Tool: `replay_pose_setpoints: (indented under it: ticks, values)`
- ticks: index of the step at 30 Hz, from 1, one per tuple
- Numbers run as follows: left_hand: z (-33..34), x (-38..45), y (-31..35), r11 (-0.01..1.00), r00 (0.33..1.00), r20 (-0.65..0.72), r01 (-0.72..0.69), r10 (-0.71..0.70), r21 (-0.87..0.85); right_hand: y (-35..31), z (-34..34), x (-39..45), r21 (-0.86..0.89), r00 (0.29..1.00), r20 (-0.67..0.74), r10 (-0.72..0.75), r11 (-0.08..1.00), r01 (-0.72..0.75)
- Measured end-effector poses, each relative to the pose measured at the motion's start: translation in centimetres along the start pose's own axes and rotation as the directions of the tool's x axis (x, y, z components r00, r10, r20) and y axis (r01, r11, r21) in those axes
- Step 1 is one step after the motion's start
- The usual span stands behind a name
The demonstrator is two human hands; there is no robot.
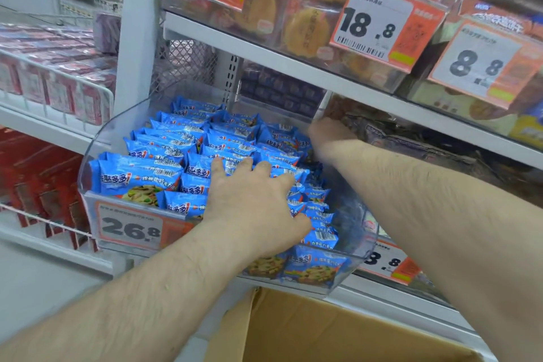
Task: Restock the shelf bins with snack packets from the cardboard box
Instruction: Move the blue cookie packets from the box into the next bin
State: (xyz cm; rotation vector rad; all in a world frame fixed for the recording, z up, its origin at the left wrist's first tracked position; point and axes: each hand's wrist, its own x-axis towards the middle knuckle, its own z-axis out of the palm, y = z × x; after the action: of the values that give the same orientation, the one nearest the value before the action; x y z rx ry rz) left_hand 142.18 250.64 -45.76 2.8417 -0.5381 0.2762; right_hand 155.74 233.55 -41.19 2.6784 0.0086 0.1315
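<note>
Head view: my left hand (pixel 252 200) lies flat, fingers spread, pressing on the blue snack packets (pixel 164 153) that fill the clear bin (pixel 88 167) on the shelf. My right hand (pixel 329 132) reaches past the bin's far right corner, blurred; I cannot tell its grip. The cardboard box (pixel 323 332) stands open below the bin.

— What is the bin (pixel 357 216) made of?
— Clear, glossy plastic, smooth enough to catch reflections. The snack packets (pixel 141 176) in it are shiny blue film, crinkled at the seams.
— And the box (pixel 308 329) at the near edge?
— Matt brown cardboard, plain and dull.
— The shelf (pixel 264 53) above?
— Smooth white painted metal, with a metal mesh panel (pixel 183 63) behind. The price label (pixel 129 228) looks like printed paper.
</note>
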Motion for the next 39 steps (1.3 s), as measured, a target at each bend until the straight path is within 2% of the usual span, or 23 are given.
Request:
replay_pose_setpoints:
  ticks: [5, 8, 11, 14, 16, 18, 20, 23, 26, 29, 32, 34, 36, 37, 39]
  values:
    - [-0.1, 0.0, 0.0, 1.000, 1.000, 0.011, -0.001, 0.001, 0.008, -0.1, -0.7, -0.8, 0.011, 0.987, 0.151, -0.048, 0.999, 0.046]
    - [-0.5, -0.1, 0.2, 1.000, 0.999, 0.044, 0.005, -0.006, 0.012, 0.1, -1.0, -2.0, 0.025, 0.989, 0.143, -0.044, 0.999, 0.041]
    - [-1.1, -0.5, 0.8, 1.000, 0.999, 0.039, 0.007, -0.008, 0.029, 0.6, -1.4, -4.1, 0.124, 0.999, 0.040, -0.025, 0.992, 0.020]
    - [-1.8, -1.5, 2.7, 0.999, 0.991, -0.129, -0.040, 0.040, 0.005, 1.4, -1.7, -7.8, 0.335, 0.982, -0.180, 0.053, 0.942, 0.011]
    - [-2.0, -2.4, 4.1, 0.991, 0.958, -0.265, -0.124, 0.108, -0.045, 1.6, -1.7, -11.0, 0.486, 0.930, -0.329, 0.164, 0.874, 0.018]
    - [-1.3, -3.7, 5.5, 0.960, 0.908, -0.373, -0.251, 0.190, -0.124, 1.8, -1.1, -14.8, 0.629, 0.861, -0.407, 0.306, 0.777, 0.022]
    - [-0.3, -5.4, 6.8, 0.929, 0.919, -0.313, -0.310, 0.239, -0.201, 1.9, 0.0, -19.1, 0.748, 0.799, -0.425, 0.426, 0.662, 0.046]
    - [1.9, -7.9, 8.2, 0.889, 0.948, -0.051, -0.311, 0.313, -0.335, 1.3, 3.4, -25.1, 0.837, 0.743, -0.434, 0.510, 0.533, 0.123]
    - [4.7, -9.3, 9.3, 0.878, 0.893, 0.150, -0.364, 0.424, -0.310, 0.5, 9.3, -29.1, 0.911, 0.760, -0.323, 0.564, 0.402, 0.088]
    - [7.2, -9.5, 9.9, 0.885, 0.851, 0.299, -0.334, 0.431, -0.324, 0.2, 15.9, -31.4, 0.948, 0.781, -0.150, 0.606, 0.314, -0.062]
    - [8.8, -9.1, 10.2, 0.887, 0.812, 0.384, -0.324, 0.439, -0.329, 0.1, 22.5, -32.5, 0.918, 0.762, 0.161, 0.627, 0.188, -0.349]
    - [9.9, -8.9, 10.3, 0.887, 0.777, 0.438, -0.341, 0.453, -0.312, -0.1, 27.5, -33.2, 0.811, 0.683, 0.380, 0.624, 0.129, -0.570]
    - [11.1, -8.5, 10.1, 0.892, 0.750, 0.488, -0.336, 0.447, -0.302, -0.3, 32.2, -33.6, 0.654, 0.599, 0.563, 0.570, 0.136, -0.744]
    - [11.7, -8.4, 9.8, 0.897, 0.737, 0.513, -0.327, 0.440, -0.298, -0.6, 34.4, -33.8, 0.564, 0.566, 0.650, 0.508, 0.177, -0.807]
    - [12.7, -8.3, 9.3, 0.902, 0.707, 0.561, -0.322, 0.432, -0.288, -1.3, 38.4, -34.6, 0.396, 0.534, 0.773, 0.343, 0.396, -0.828]
